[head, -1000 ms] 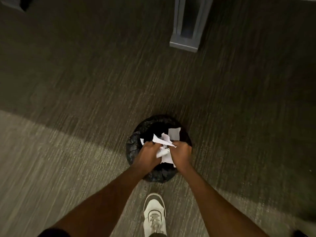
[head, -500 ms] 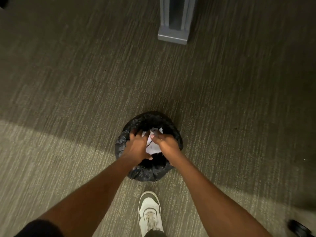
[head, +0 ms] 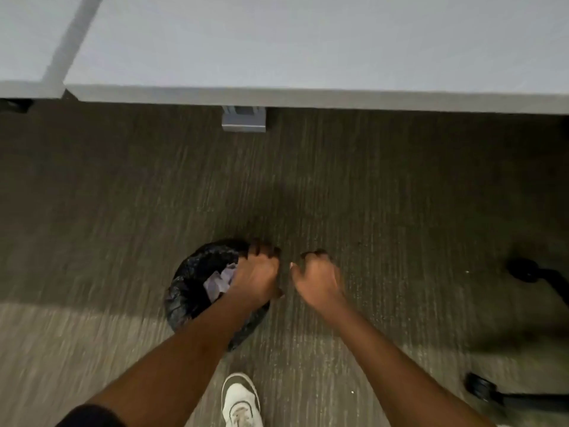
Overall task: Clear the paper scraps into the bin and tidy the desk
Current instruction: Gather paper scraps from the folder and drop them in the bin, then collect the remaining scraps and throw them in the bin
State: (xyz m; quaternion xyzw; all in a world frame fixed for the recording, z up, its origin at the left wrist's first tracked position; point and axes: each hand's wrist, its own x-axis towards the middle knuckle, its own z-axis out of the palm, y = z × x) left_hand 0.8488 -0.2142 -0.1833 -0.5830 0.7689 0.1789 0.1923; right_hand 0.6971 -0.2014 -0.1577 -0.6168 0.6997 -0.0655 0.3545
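Scraps [head: 219, 282] now lie inside the bin [head: 184, 291] at seven o'clock; both hands (left [head: 257, 277], right [head: 318, 280]) have let go, loosely curled and empty, so desk [head: 308, 50] tidying likely follows.

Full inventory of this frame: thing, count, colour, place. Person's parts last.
bin: 1, black liner, on the carpet, lower centre-left
paper scraps: a few, white, inside the bin
desk tops: 2, light grey, across the top, seam at upper left
desk foot: 1, grey, on the carpet under the desk edge
chair casters: 2 visible, black, right edge
carpet: grey-brown, ribbed, the whole floor
shoe: 1, white and grey, bottom centre
left hand: 1, above the bin's right rim, fingers curled, nothing seen held
right hand: 1, right of the bin, loosely curled, nothing seen held
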